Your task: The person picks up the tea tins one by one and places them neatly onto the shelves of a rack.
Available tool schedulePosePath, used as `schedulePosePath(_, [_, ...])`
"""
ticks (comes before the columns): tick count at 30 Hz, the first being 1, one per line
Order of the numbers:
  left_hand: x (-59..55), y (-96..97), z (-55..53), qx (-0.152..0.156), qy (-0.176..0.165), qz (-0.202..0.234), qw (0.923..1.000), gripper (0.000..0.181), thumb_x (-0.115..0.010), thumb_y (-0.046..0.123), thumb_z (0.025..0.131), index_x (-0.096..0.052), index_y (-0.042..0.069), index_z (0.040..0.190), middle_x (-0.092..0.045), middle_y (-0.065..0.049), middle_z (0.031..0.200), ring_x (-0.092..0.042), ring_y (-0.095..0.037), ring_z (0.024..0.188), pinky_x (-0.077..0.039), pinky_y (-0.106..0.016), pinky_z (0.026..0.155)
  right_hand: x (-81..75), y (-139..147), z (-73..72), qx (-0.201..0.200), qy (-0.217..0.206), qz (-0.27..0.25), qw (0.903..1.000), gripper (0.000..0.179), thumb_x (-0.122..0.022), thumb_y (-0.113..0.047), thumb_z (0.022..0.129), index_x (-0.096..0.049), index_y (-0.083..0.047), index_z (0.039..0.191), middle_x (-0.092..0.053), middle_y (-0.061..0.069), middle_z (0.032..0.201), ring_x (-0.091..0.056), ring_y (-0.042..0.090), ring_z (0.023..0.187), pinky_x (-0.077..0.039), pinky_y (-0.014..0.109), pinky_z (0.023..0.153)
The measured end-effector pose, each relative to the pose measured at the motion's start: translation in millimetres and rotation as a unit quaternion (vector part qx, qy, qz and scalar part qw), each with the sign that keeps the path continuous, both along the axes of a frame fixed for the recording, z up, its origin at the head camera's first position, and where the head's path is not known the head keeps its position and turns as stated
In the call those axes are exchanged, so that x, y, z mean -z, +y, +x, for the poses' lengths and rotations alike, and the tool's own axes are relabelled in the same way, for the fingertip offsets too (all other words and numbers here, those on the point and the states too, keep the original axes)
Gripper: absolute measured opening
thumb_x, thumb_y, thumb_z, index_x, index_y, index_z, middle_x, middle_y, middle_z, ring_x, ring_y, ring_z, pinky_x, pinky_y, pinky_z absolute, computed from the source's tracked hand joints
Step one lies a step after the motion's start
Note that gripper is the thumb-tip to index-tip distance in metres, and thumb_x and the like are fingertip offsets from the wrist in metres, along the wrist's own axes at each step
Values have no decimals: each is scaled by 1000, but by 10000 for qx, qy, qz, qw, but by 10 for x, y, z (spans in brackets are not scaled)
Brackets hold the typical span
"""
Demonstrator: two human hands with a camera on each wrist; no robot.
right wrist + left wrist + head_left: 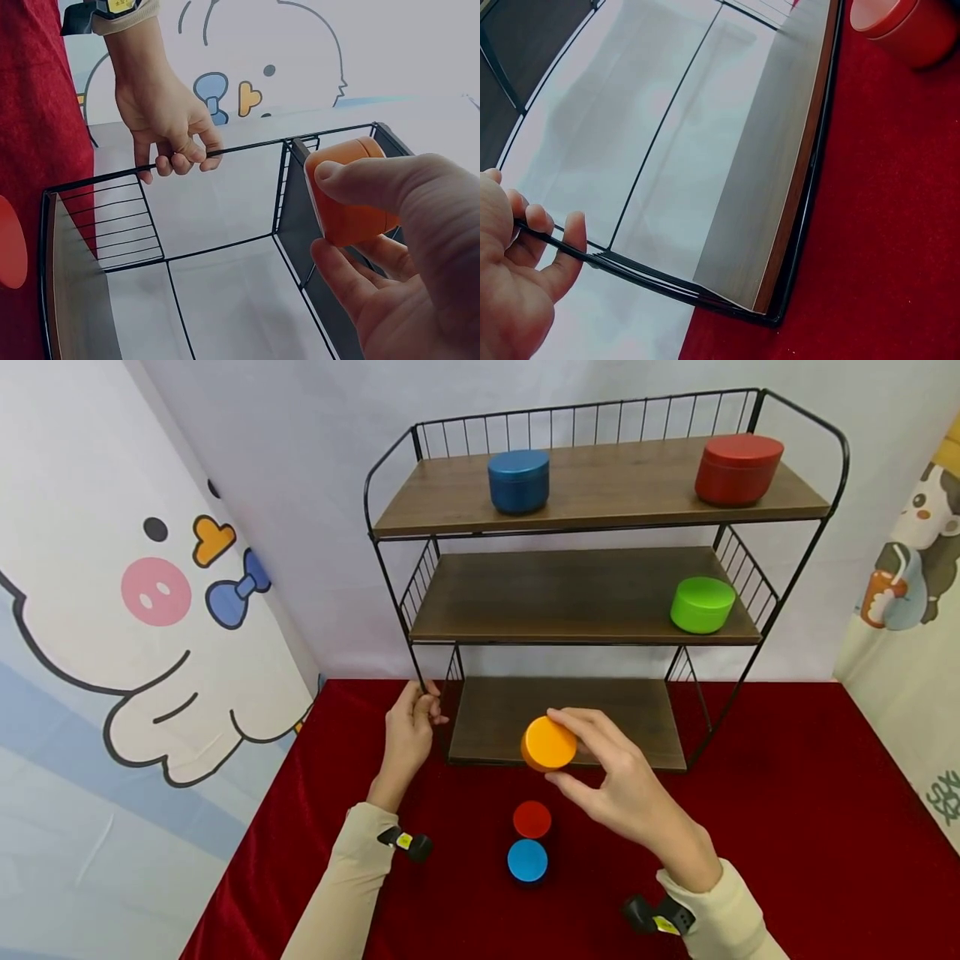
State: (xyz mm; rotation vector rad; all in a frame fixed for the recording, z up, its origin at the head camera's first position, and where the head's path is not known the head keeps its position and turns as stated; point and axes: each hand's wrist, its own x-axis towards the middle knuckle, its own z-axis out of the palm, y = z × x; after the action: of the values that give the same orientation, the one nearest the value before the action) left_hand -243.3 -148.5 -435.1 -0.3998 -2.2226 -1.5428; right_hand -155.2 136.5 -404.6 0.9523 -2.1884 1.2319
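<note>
While your left hand point(412, 718) steadies itself on the rack, its fingers and thumb curl round the thin black left front post point(396, 602), beside the gap between the middle and lowest boards. Your left forearm angles up and to the right from the lower edge of the head view, sleeve ending at the wrist.

Your right hand point(615, 777) comes in from the lower right, forearm slanting up and left, and pinches an orange round tin point(549, 743). The thumb presses one side of it and the fingers support the opposite side, spread just as wide as the tin. You hold it off the red velvet cloth point(825, 777), in front of the three-tier rack point(570, 593), its flat round top facing the head camera.

Between your forearms, a small red tin point(532, 819) and a small blue tin point(527, 861) sit close together on the cloth. A blue canister point(519, 482) and a red oval canister point(738, 470) stand on the top board, with a green tin point(702, 605) at the middle board's right end.
</note>
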Motion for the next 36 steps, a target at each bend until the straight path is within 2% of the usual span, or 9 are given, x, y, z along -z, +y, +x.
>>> schedulePosePath(15, [0,1,-7,-39,176,-87,9998,17,-44,-3,107,-54,-16,104,-53,-30,77,-61,-43,70,-66,-52,70,-59,-12,-40,25,107,12,9999,77,-88,9,72,-58,-4,142,-60,12,134,-64,25,115,-51,7,98])
schedulePosePath(36, [-3,-3,-11,2,33,-60,10000,17,-44,-3,107,-54,-16,106,-51,-32,78,-61,-46,72,-65,-57,72,-235,-62,-125,-96,243,-48,9996,75,-87,11,72,-58,-2,141,-60,14,134,-64,27,117,-50,9,102])
